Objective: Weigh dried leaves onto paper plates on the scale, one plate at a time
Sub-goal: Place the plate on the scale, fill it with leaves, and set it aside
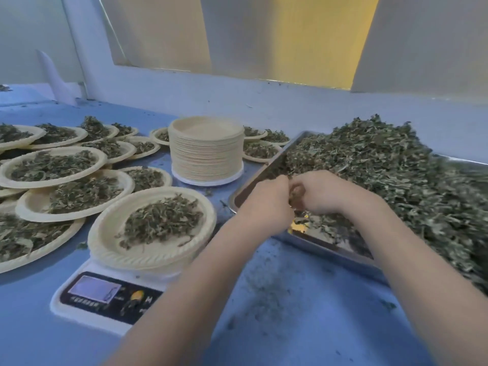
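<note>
Near the centre of the frame the two hands meet over the near-left corner of the metal tray [330, 247]. The left hand [266, 199] has its fingers curled inward, and the right hand [320, 192] is curled too, with a few brownish bits between the two. I judge that they pinch or rub some leaves together, but what each hand really holds I cannot tell, because the fingertips are hidden.

The big heap of dried leaves [390, 165] fills the tray on the right side of the frame and reaches up to its far edge. In the lower left the scale [105, 297] stands on the blue table [303, 313], and on it sits a paper plate [150, 228] with a moderate pile of leaves in its middle. The display is too blurred to read, so whether this portion is already correct is not clear.

On the left side of the frame many filled plates [52, 167] lie overlapping each other, and some more are behind the stack of empty plates [206, 151] in the upper middle. So a good part of the work seems done. The stack is tall and the heap is large, so probably much weighing is left.
</note>
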### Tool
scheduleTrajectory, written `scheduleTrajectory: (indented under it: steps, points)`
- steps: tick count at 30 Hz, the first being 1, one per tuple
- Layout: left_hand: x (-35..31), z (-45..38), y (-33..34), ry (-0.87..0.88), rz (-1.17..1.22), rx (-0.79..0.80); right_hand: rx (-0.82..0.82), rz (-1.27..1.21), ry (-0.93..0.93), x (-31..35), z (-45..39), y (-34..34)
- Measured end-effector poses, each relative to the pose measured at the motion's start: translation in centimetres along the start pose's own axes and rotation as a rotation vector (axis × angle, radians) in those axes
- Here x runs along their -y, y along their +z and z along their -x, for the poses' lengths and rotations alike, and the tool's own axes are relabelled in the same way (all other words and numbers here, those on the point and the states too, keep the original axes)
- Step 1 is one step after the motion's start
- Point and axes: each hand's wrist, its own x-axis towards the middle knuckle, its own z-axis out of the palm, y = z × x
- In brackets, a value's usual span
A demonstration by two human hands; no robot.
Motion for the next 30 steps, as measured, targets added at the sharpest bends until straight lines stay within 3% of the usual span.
scheduleTrajectory:
  steps: [6, 10, 13, 16, 21, 27, 30]
  points:
    - [-0.4, -2.6, 1.5, -0.132, -0.196, 0.242, 0.091, 0.065, 0.113, -4.1, -3.2, 2.7]
    - [-0.1, -4.0, 1.9, -0.197, -0.187, 0.273, 0.077, 0.04, 0.018, -4.3, -3.9, 3.6]
    - [0.1, -4.9, 2.1, -0.248, -0.171, 0.264, 0.03, -0.127, -0.033, -4.6, -3.8, 3.3]
    - [0.8, -5.4, 2.4, -0.299, -0.14, 0.257, -0.007, -0.102, -0.058, -4.3, -4.0, 3.6]
    - [1.8, -5.5, 2.3, -0.309, -0.083, 0.232, 0.1, -0.17, -0.152, -3.0, -3.2, 3.2]
    - [2.2, -5.4, 2.6, -0.277, -0.066, 0.17, 0.253, -0.103, -0.013, -3.2, -1.2, 2.9]
    - [2.1, -5.4, 2.6, -0.263, -0.056, 0.185, 0.142, -0.268, -0.06, -1.8, -1.5, 3.6]
